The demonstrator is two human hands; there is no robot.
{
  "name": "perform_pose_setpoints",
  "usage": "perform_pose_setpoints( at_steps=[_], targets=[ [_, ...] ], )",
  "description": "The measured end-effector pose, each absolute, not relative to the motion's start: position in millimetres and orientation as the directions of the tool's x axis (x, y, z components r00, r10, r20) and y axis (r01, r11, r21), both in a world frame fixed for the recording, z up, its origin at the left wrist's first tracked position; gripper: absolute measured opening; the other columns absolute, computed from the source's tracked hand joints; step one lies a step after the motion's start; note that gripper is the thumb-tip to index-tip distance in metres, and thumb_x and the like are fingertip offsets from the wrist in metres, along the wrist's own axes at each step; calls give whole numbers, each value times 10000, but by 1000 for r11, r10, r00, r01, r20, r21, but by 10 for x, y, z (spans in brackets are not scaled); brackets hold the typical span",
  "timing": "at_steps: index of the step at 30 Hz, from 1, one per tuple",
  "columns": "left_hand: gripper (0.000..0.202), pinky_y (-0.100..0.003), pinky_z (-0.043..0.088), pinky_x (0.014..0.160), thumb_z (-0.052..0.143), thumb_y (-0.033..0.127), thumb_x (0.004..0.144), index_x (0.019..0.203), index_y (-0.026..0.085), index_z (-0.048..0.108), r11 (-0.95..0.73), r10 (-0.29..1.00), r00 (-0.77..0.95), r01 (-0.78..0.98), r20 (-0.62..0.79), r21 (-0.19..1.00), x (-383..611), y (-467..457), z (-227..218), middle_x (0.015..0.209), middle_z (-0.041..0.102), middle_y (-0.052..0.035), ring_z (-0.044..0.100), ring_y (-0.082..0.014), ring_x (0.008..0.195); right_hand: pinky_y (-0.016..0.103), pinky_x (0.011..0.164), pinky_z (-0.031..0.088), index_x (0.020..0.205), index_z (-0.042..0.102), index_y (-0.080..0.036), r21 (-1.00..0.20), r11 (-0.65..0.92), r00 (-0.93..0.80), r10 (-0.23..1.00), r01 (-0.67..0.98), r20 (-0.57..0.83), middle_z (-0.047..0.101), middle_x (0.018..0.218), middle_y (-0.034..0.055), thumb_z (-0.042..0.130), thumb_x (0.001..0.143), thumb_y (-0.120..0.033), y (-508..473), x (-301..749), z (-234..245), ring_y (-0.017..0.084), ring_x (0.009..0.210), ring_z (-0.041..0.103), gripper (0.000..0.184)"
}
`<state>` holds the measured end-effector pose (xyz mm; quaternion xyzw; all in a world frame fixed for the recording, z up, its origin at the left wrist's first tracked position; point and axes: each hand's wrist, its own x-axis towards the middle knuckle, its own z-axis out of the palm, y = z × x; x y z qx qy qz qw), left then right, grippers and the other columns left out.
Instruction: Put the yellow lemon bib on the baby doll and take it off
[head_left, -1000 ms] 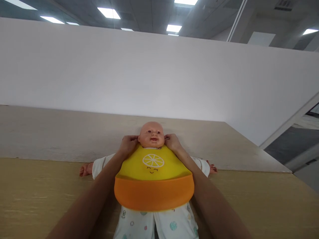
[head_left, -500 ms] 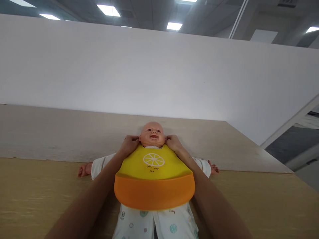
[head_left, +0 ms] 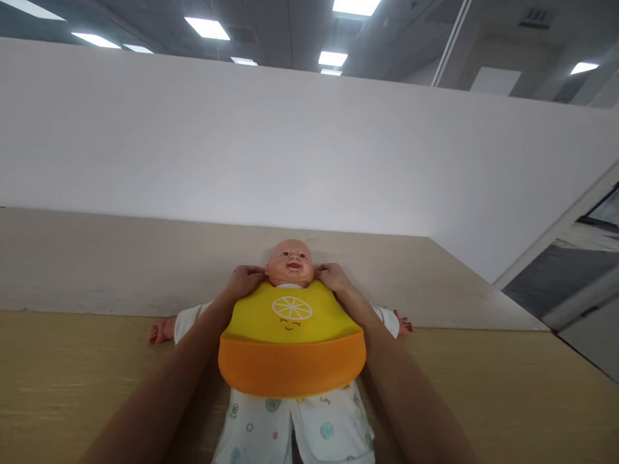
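A baby doll [head_left: 290,261] in white patterned clothes lies on its back on a wooden table [head_left: 72,380], arms spread. A yellow silicone bib [head_left: 290,322] with an orange catch pocket and a lemon-slice face covers its chest. My left hand [head_left: 244,281] is curled at the doll's neck on the left, gripping the bib's strap. On the other side of the neck my right hand [head_left: 333,277] is closed on the other strap. The strap ends behind the neck are hidden.
A lighter board [head_left: 120,264] lies under the doll's head at the back of the table. Behind it stands a white partition wall [head_left: 242,148]. The table's right edge drops to a grey floor [head_left: 561,283].
Both hands stay at the doll's neck on the bib. The view has shifted slightly, so the doll appears a little further left and lower.
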<state>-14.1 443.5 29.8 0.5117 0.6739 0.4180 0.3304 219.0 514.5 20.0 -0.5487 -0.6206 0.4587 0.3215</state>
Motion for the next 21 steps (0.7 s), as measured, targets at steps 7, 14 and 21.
perform_pose_setpoints(
  at_steps=[7,14,21],
  targets=[
    [247,-234,401,591,545,309,618,678,170,740,110,967,-254,464,13,879,-119,4452,304,624,671,7,578,-162,662,207,495,404,807,679,-125,-978,-159,-296,935,138,-194,610,545,-9,561,612,-120,5007,2190,219,111,489,535,227],
    [244,-240,353,536,507,261,632,649,165,730,81,976,-212,556,47,827,-93,4461,334,530,609,17,531,-155,575,273,611,485,1160,632,-163,-988,-131,-300,942,82,-150,693,699,9,545,641,-90,4955,2119,271,157,596,614,531],
    [235,-235,328,521,503,238,644,642,157,724,88,970,-234,599,69,796,-98,4547,312,493,569,22,525,-155,572,257,568,466,1181,621,-148,-989,-140,-269,952,40,-146,681,658,3,535,638,-66,4922,2115,304,135,535,583,556]
  ],
)
